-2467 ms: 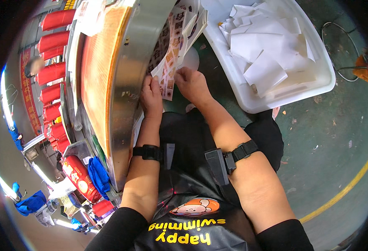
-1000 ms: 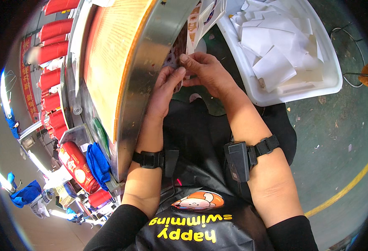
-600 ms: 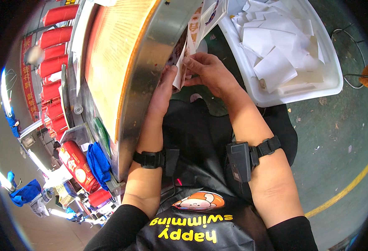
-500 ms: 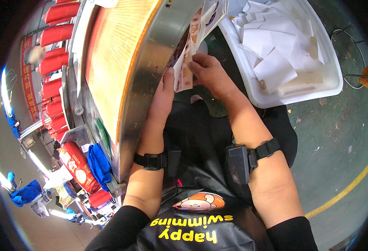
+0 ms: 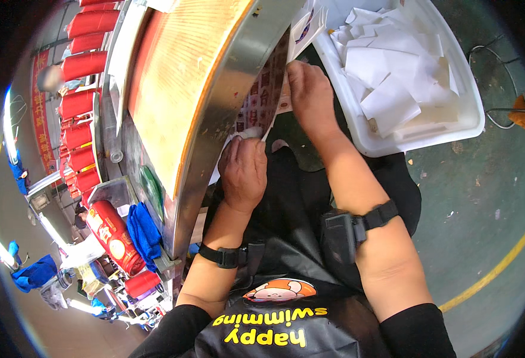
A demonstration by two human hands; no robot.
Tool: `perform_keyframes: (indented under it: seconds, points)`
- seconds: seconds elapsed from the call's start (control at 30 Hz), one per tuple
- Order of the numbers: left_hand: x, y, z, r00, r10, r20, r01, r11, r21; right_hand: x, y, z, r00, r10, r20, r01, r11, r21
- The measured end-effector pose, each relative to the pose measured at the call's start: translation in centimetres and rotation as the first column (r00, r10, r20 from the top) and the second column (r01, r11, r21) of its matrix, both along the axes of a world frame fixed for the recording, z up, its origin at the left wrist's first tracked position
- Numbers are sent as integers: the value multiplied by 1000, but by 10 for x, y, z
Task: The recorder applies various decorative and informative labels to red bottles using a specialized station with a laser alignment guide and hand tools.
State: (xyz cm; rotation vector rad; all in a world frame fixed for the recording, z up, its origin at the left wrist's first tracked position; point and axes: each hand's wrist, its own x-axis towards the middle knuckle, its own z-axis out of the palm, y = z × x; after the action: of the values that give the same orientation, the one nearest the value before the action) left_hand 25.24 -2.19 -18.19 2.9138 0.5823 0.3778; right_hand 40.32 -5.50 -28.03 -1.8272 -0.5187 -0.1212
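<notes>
A thin sheet of paper with a red and white print (image 5: 256,106) stands beside the metal table edge, partly hidden under it. My left hand (image 5: 243,170) is closed with its knuckles up, its fingers pinching the near edge of the sheet. Farther off, my right hand (image 5: 311,95) is closed at the sheet's far right side, thumb and fingers pressed on its border. Its fingertips are partly hidden. Beyond the right hand, more white sheets with a dark print (image 5: 307,28) stick up by the table.
A table with a wooden top (image 5: 173,71) and a metal edge (image 5: 211,113) fills the left. On the floor at right, a white plastic bin (image 5: 387,146) holds loose white paper pieces (image 5: 393,65). Red cylinders (image 5: 114,237) and blue cloth (image 5: 143,234) lie at left.
My left hand has turned knuckles up and come nearer to me, along the sheet's edge. The right hand has shifted slightly away and right. More of the sheet's printed face shows between them.
</notes>
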Motion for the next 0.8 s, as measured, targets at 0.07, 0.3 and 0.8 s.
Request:
perform_keyframes:
  seconds: [0.07,0.3,0.8]
  points:
    - [-5,-2,1,999,-34,-18,34,999,6,17,-21,32,479,446,-756,-221,895,387]
    - [9,-32,16,982,-191,-7,167,875,-454,16,-66,41,624,429,-653,-313,903,294]
    - [10,-53,9,963,261,-67,32,-359,-933,-29,-249,121,410,693,-592,87,617,782]
